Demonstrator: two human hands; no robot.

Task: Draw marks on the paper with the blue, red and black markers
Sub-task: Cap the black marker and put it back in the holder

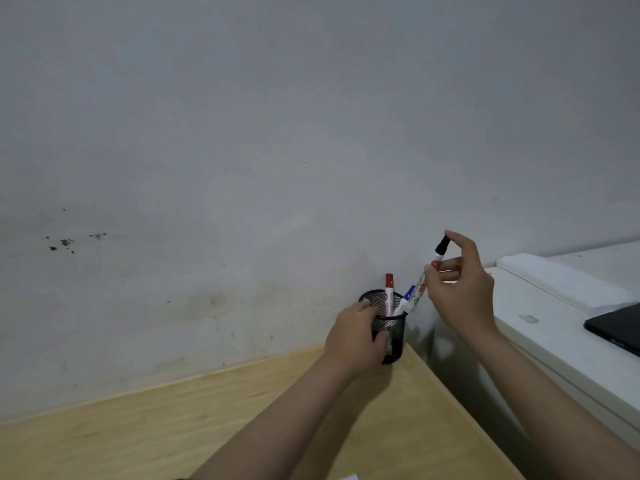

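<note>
A black mesh pen cup (393, 329) stands at the far right corner of the wooden table (173, 420), against the wall. My left hand (356, 341) grips the cup's side. A red-capped marker (389, 292) and a blue-capped marker (406, 297) stand inside it. My right hand (462, 285) pinches the black-capped marker (427, 271) near its cap, tilted, with its lower end at the cup's rim. A white corner of paper (349, 477) shows at the bottom edge.
A stained grey wall rises just behind the table. To the right stands a white cabinet (554, 327) with a dark flat device (616, 327) on top. A narrow gap separates the table's right edge from the cabinet.
</note>
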